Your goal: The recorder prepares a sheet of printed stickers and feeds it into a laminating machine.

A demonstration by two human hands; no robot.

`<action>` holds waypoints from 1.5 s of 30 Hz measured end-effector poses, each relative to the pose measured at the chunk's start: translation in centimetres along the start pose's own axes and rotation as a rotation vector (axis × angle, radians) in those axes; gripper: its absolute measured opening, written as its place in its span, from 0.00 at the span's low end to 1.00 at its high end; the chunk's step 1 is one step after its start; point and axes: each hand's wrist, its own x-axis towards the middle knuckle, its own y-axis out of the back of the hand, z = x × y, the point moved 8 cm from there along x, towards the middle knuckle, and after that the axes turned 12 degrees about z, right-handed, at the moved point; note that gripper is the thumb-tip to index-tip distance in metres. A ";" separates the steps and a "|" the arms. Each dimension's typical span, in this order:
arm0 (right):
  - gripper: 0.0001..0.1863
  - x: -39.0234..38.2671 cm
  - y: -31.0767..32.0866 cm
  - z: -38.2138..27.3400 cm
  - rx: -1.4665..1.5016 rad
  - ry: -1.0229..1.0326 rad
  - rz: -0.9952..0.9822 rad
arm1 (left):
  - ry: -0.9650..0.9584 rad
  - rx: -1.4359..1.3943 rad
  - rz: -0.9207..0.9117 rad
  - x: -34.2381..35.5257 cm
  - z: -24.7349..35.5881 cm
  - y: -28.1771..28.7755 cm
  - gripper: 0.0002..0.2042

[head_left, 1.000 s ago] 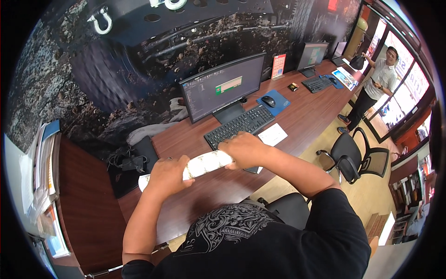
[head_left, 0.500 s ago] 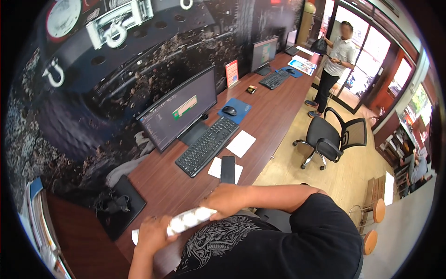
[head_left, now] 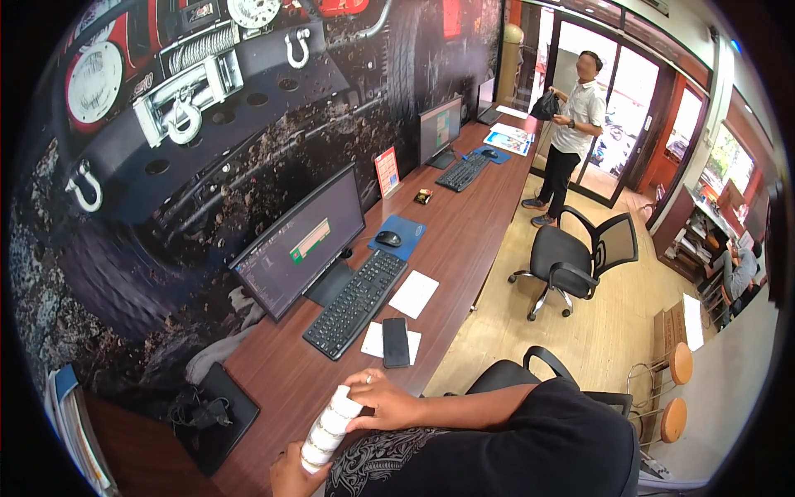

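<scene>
I hold a white cylindrical roll with faint printed bands (head_left: 330,427) upright at a slant above the near end of the wooden desk. My right hand (head_left: 383,402) is closed round its upper end, and my left hand (head_left: 288,470) grips its lower end. Just beyond my right hand lie a black phone (head_left: 396,342) on a paper and another white card (head_left: 414,293), beside a black keyboard (head_left: 354,305).
Monitors (head_left: 300,240) and a mouse (head_left: 387,238) line the desk (head_left: 464,236); a charger (head_left: 214,412) lies at left. A standing person (head_left: 578,112) holds a black bag near the glass door. Office chairs (head_left: 559,261) and stools (head_left: 681,362) are right; another person (head_left: 735,277) sits far right.
My hands have moved down toward my body, tilting the roll from nearly level to steeply slanted. My view has swung, showing more wall and floor; the standing person's head has turned.
</scene>
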 end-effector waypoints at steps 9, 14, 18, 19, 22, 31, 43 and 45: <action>0.16 -1.7 0.4 -0.2 0.145 -0.045 -0.196 | -0.150 0.053 -0.011 -0.4 1.1 0.9 0.27; 0.19 -1.9 1.2 0.4 0.069 -0.160 -0.148 | -0.157 0.102 -0.019 0.6 2.0 0.6 0.26; 0.15 -1.9 1.8 0.0 0.059 -0.073 -0.185 | -0.212 0.048 -0.028 1.0 2.6 0.8 0.25; 0.14 -2.1 2.0 0.0 0.087 -0.064 -0.200 | -0.216 0.062 -0.041 1.1 2.5 0.8 0.25; 0.11 -2.6 2.3 0.2 0.033 -0.061 -0.239 | -0.231 0.086 -0.065 1.3 2.1 0.7 0.25; 0.08 -3.5 1.9 2.0 -0.042 -0.242 -0.024 | -0.169 0.162 -0.180 2.1 2.0 -0.3 0.27; 0.09 -1.7 6.7 8.0 -0.041 -0.411 0.499 | -0.250 0.094 0.015 9.7 4.0 -4.8 0.31; 0.10 -1.5 7.6 8.4 0.024 -0.397 0.488 | -0.242 0.106 -0.018 9.9 4.5 -5.0 0.31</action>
